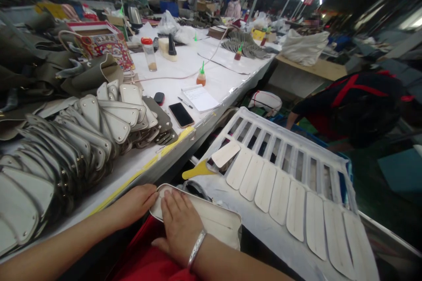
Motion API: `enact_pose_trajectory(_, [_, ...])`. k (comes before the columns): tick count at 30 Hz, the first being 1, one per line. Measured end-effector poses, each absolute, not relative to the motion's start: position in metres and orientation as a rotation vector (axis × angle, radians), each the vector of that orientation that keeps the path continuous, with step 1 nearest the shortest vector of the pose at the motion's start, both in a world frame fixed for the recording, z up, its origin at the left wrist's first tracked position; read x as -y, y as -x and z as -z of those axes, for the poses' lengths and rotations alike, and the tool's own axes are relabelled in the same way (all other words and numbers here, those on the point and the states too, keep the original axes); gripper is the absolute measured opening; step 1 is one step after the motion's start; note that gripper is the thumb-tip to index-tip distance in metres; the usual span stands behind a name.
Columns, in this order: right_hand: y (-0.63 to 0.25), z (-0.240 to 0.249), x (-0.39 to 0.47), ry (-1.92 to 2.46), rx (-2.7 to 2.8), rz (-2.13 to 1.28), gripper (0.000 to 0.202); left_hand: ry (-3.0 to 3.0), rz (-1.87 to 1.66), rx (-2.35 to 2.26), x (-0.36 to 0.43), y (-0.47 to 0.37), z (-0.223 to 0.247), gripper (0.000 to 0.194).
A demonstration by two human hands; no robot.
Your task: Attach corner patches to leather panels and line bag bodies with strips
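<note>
A long white-lined panel [217, 218] with a raised rim and rounded corners rests across my lap, over red cloth. My left hand [140, 202] pinches its left end, with the thumb and fingers closed at the rim. Flat on the inside of the panel lies my right hand [180, 224], its fingers stretched out; a silver bangle is on that wrist. The panel's underside is hidden. Just beyond it, a yellow-handled tool [198, 170] lies on the edge of a white slatted rack [263, 123]. Several pale rounded strips [278, 197] are lined up along this rack.
On the left table, several grey-white riveted flaps [66, 140] form a long heap. Beyond them are a phone [181, 115], a notepad [200, 96], a glue bottle [201, 78] and a red-lidded jar [149, 55]. A person [356, 101] bends down behind the rack.
</note>
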State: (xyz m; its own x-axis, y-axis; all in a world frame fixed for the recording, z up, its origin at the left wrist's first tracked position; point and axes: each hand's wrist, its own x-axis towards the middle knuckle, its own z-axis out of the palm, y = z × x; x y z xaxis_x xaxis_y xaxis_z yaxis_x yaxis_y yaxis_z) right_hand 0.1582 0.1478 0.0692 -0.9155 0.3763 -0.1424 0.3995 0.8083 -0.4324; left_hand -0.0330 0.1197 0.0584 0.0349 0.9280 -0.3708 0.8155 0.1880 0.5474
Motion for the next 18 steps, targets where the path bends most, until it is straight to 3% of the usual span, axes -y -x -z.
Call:
enact_pose_trajectory(5, [-0.158, -0.059, -0.147, -0.6, -2.993, 0.628, 0.093, -1.476, -0.404, -1.641, -0.118, 0.04, -0.059, 0.04])
enact_pose_trajectory(10, [-0.163, -0.059, -0.149, -0.594, -3.006, 0.619, 0.09, -0.873, -0.736, -1.412, -0.109, 0.043, -0.044, 0.051])
enact_pose_trajectory(18, [-0.168, -0.057, -0.15, -0.599, -3.02, 0.647, 0.09, -0.555, -0.984, -1.313, -0.099, 0.031, -0.025, 0.034])
